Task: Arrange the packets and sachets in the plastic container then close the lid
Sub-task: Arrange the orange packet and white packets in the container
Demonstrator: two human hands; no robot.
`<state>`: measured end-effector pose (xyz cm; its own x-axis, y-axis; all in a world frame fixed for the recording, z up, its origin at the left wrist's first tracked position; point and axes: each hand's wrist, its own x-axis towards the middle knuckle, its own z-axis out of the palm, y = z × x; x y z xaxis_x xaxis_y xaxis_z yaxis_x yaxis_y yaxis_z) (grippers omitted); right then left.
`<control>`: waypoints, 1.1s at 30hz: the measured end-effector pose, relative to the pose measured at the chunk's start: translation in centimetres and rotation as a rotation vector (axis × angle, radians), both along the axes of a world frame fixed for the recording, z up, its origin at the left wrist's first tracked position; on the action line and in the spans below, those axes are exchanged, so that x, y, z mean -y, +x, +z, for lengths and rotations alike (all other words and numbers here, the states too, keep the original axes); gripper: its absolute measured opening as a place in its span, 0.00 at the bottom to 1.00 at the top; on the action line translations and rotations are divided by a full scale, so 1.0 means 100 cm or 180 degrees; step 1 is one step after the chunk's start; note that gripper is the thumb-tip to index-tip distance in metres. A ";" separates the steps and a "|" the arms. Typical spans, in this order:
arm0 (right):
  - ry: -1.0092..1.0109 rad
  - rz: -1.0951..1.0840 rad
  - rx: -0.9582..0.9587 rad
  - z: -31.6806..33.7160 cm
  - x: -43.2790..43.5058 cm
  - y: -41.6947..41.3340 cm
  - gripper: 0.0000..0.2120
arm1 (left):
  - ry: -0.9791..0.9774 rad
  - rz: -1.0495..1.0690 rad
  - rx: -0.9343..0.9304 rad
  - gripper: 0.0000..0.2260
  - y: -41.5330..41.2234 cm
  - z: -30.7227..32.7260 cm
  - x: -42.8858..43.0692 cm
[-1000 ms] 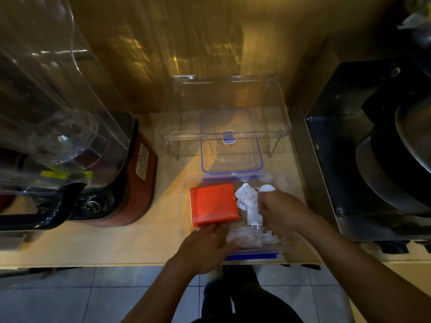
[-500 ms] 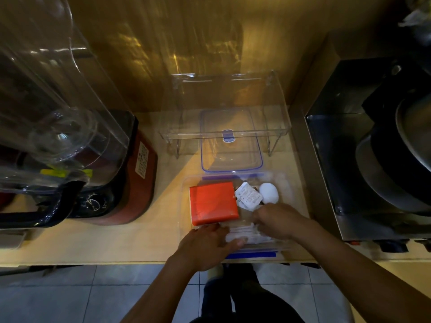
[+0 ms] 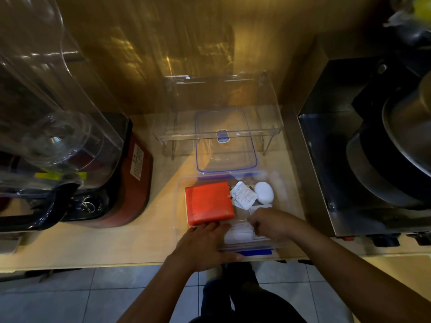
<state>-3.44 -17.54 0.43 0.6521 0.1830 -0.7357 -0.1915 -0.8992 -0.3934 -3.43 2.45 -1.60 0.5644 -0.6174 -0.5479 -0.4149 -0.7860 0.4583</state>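
Half a second ago our right hand [image 3: 275, 226] sat slightly higher over the white sachets; now it reaches lower into the clear plastic container [image 3: 184, 206], knuckles up, fingers curled down on the stack of white sachets [image 3: 239, 233] at the near end. Whether that grip pinches a sachet or only presses, we cannot tell. Our left hand [image 3: 203, 247] has barely shifted: it lies flat on the container's near left corner, fingers spread loosely, holding nothing, fingertips touching the near edge of the flat orange packet [image 3: 208, 202].

The container sits at lower centre of the frame, its near rim close to the front edge of the pale wooden worktop [image 3: 93, 243]. Inside, the orange packet fills the left half; a printed white sachet [image 3: 243, 198] and a white oval sachet [image 3: 264, 192] lie in the far right part. The clear blue-rimmed lid [image 3: 225, 145] lies just behind, partly under a clear acrylic shelf [image 3: 217, 134]. A red blender base [image 3: 130, 183] stands to the left, a steel appliance [image 3: 326, 183] close on the right, leaving a narrow gap there.
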 end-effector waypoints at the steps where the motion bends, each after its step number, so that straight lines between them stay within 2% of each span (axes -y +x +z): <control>1: -0.0083 0.0005 -0.0068 -0.001 0.000 -0.001 0.12 | 0.0030 -0.0038 0.0062 0.36 0.000 -0.001 0.000; 5: -0.0498 0.0327 -0.0149 -0.008 -0.009 -0.008 0.13 | 0.0112 -0.0071 0.0174 0.36 -0.001 -0.004 0.002; 12: 0.0298 -0.0468 -0.0098 0.004 0.006 -0.004 0.14 | 0.0118 -0.0070 0.0217 0.35 -0.002 -0.004 0.002; 14: 0.0216 -0.0654 -0.0160 0.002 0.006 -0.005 0.12 | 0.0115 -0.0084 0.0227 0.35 -0.002 -0.003 0.003; 20: 0.0020 -0.0431 -0.0144 -0.009 -0.011 -0.012 0.14 | -0.0024 -0.0082 0.0324 0.35 -0.002 -0.005 0.003; 25: 0.0045 -0.0613 -0.0128 -0.014 -0.008 -0.011 0.08 | -0.0371 -0.0319 0.0711 0.29 -0.007 -0.003 -0.002; 29: 0.0207 -0.0570 -0.0228 -0.017 -0.011 -0.011 0.08 | -0.0438 -0.0491 0.0995 0.24 -0.009 -0.002 -0.005; 33: 0.0247 -0.0656 -0.0237 -0.017 -0.012 -0.009 0.07 | -0.0406 -0.0447 0.1014 0.22 -0.011 -0.002 -0.005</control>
